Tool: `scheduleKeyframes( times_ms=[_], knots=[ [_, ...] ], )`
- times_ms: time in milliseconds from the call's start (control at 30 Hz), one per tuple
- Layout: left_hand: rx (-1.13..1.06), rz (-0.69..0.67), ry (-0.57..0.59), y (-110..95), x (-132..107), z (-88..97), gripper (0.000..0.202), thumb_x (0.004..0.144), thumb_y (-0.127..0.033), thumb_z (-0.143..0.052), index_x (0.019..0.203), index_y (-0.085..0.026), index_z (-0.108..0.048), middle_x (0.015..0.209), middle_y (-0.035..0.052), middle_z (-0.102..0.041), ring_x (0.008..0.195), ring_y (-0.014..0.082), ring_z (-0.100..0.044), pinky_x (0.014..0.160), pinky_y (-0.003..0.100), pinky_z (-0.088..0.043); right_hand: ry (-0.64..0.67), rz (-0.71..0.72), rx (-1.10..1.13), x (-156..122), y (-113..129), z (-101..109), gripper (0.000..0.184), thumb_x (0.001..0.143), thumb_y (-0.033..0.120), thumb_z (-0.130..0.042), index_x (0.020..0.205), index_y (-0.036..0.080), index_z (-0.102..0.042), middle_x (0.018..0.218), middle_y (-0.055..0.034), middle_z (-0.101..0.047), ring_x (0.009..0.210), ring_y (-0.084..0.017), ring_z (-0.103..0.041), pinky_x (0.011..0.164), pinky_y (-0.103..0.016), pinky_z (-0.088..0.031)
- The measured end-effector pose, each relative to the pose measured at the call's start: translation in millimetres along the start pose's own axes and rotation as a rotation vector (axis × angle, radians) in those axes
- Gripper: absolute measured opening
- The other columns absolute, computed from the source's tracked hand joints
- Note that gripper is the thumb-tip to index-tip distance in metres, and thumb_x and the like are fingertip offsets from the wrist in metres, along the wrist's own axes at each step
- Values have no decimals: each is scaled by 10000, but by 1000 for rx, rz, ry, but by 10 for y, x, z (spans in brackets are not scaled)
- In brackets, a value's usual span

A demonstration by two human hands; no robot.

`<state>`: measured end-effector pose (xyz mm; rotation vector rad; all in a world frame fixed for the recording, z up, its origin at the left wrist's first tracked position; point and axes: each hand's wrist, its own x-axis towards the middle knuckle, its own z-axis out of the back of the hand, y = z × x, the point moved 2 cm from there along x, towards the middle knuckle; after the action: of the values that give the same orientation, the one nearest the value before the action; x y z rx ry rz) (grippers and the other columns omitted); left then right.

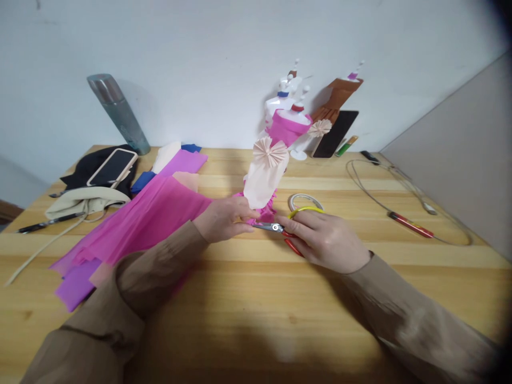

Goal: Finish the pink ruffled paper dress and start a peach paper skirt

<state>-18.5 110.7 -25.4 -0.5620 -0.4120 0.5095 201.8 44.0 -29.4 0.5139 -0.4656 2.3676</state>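
My right hand (326,237) grips a pair of scissors (280,230) with red and yellow handles, blades pointing left. My left hand (224,218) pinches the pink paper hem (266,214) at the bottom of a small doll figure (266,176) dressed in a cream paper skirt with a fan rosette. The scissor tips meet the paper right by my left fingers. Sheets of pink and purple crepe paper (148,216) lie under my left forearm.
A tape roll (304,201) lies behind my right hand. More paper-dressed figures (290,117) stand by the wall with a dark tablet (335,133). At left are a phone (112,167) on dark cloth, a bottle (118,112), a pen (48,221). A cable (404,210) loops at right.
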Motion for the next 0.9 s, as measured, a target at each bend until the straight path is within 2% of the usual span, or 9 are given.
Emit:
scheduleKeyframes(
  times_ms=[200,367,433,567,700,767,900],
  knots=[
    [-34,133,63,-66,5,-53,20,755,-137,-685,743,-129,-698,678,2,-597,665,114,-518,634,231,-351,7,55,-7,56,77,20,236,926,183,-508,1069,107,-681,750,-61,-638,667,-163,-549,593,-295,-417],
    [-27,145,199,-145,-22,-94,146,751,-62,-624,619,-123,-608,616,-7,-581,624,98,-481,620,231,-330,35,102,13,100,185,8,227,935,186,-494,1026,108,-688,707,-54,-604,648,-163,-525,566,-306,-374],
    [-47,135,210,-152,-33,-90,176,754,-35,-588,603,-125,-577,601,-14,-566,606,89,-467,611,226,-332,40,88,39,94,230,3,226,938,196,-499,1025,105,-686,709,-57,-601,653,-165,-525,567,-306,-375],
    [-114,213,67,-127,-38,7,182,723,3,-530,609,-138,-545,546,-43,-511,529,69,-445,540,200,-334,74,65,145,70,339,-13,238,940,188,-482,1044,104,-679,709,-55,-594,651,-165,-526,576,-302,-392],
    [-380,433,-40,-116,-38,113,119,748,-54,-509,723,-144,-584,491,-67,-482,424,68,-464,447,179,-377,176,46,288,67,471,-69,275,945,202,-448,1094,121,-664,753,-65,-616,674,-174,-552,598,-305,-430],
    [-477,510,-94,-129,-41,144,83,767,-108,-524,717,-143,-580,478,-61,-488,384,70,-461,399,179,-376,223,35,341,72,536,-108,294,937,206,-451,1136,122,-651,779,-71,-629,687,-182,-569,610,-313,-450],
    [-448,511,-138,-168,-52,157,140,780,-156,-503,643,-164,-535,486,-48,-507,356,61,-431,371,180,-300,313,23,392,90,667,-154,325,913,189,-480,1192,112,-627,827,-84,-655,713,-198,-602,646,-338,-487]
  ],
)
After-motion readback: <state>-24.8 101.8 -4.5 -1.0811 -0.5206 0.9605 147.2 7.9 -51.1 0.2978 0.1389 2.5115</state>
